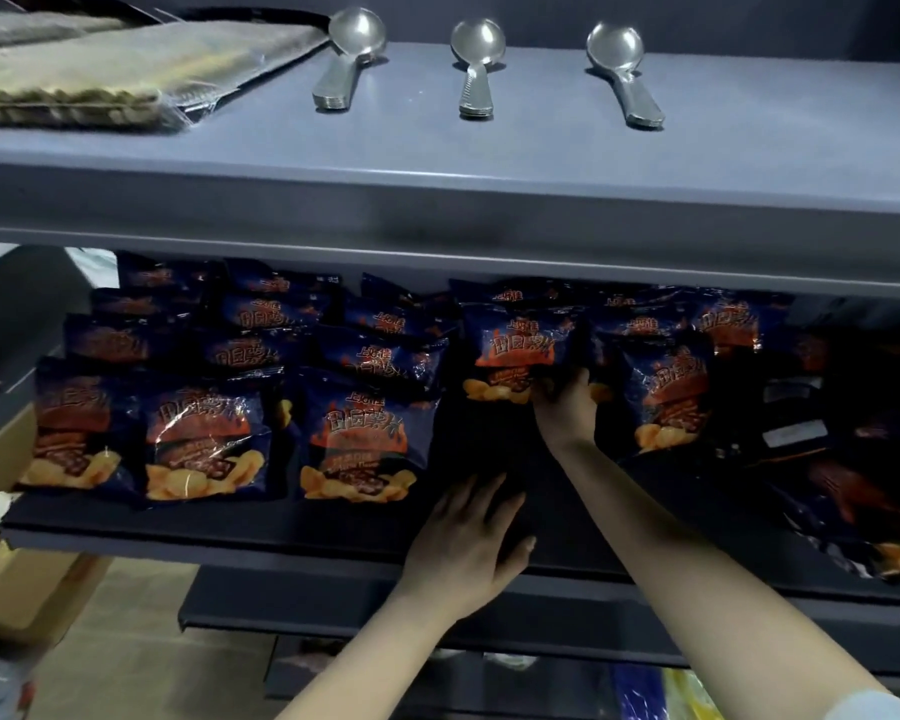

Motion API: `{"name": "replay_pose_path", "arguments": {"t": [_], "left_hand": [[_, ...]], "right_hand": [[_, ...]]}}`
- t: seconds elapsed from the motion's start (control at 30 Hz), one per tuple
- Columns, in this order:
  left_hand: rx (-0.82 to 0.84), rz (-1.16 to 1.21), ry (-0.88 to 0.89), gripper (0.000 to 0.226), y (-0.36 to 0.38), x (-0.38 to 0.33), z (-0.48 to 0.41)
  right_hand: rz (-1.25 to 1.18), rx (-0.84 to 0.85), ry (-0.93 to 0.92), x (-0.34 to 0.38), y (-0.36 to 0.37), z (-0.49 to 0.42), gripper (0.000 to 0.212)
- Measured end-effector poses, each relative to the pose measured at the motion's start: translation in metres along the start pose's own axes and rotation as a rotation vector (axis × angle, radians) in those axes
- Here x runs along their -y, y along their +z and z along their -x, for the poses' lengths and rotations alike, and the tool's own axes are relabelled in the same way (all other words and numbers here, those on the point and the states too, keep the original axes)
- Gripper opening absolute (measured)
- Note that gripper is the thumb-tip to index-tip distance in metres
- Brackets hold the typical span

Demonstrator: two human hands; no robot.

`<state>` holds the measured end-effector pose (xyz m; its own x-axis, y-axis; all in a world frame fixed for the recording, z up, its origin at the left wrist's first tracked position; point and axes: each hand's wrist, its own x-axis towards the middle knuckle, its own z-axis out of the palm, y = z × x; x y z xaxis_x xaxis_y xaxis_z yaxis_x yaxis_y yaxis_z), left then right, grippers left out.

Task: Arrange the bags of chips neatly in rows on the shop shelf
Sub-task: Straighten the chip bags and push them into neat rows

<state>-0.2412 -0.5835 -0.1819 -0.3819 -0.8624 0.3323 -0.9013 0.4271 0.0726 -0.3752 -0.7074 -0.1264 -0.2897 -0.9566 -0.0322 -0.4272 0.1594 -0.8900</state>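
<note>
— Where's your right hand (565, 407)?
— It grips the lower edge of a chip bag (520, 345) mid-shelf, my arm stretched forward.
— And your left hand (468, 543)?
— Open, fingers spread, my palm down on the dark shelf (230, 519).

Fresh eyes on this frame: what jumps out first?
Rows of dark blue chip bags line the lower shelf, with a bare gap at mid-front. There the right hand grips the bottom edge of one bag while the left hand rests flat on the shelf. Three metal spoons lie on the upper shelf.
</note>
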Motion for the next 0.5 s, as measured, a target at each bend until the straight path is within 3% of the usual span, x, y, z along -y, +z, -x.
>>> {"name": "replay_pose_path", "arguments": {"t": [0.23,0.5], "left_hand": [[0.045,0.044,-0.007,0.049,0.001,0.000,0.000],[0.128,0.068,-0.024,0.050,-0.003,-0.001,-0.003]], "right_hand": [[-0.018,-0.032,-0.111,-0.006,0.006,0.017,0.060],[0.008,-0.146,-0.332,-0.004,-0.022,0.037,0.064]]}}
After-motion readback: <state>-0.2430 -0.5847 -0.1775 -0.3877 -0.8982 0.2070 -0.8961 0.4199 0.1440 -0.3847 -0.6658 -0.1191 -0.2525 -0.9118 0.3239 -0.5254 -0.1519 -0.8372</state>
